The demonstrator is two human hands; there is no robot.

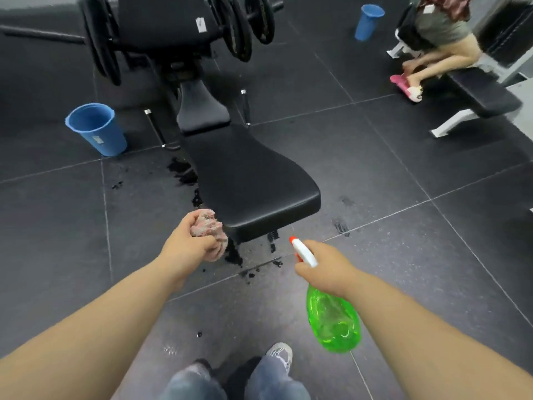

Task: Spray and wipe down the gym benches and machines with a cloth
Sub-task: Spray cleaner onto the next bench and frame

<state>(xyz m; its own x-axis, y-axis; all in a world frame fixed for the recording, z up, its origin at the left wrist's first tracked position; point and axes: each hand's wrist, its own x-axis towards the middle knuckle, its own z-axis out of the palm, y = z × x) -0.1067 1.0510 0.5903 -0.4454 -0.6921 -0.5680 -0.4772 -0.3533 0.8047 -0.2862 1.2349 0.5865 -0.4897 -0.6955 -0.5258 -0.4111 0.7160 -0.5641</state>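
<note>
Both grips were closed tight round something. The left grip squeezed a balled-up pink cloth. The cloth touched the near left corner of the black bench. The right grip held a green spray bottle by its neck, with fingers curled round it under the white top. The red tip of the bottle pointed up toward the near end of the bench. The bottle did not touch the bench; it hung over the floor, just beside it.

The bench stretched away from the grips, and its pad looked shiny. Dark wet spots lay on the floor along the left side of the bench and under its near end. A blue bucket stood on the floor to the left of the bench. A far bucket, also blue, stood well back on the right. Big black weight plates hung behind the bench. An other person bent over a second bench at the right. One grey shoe showed at the bottom.
</note>
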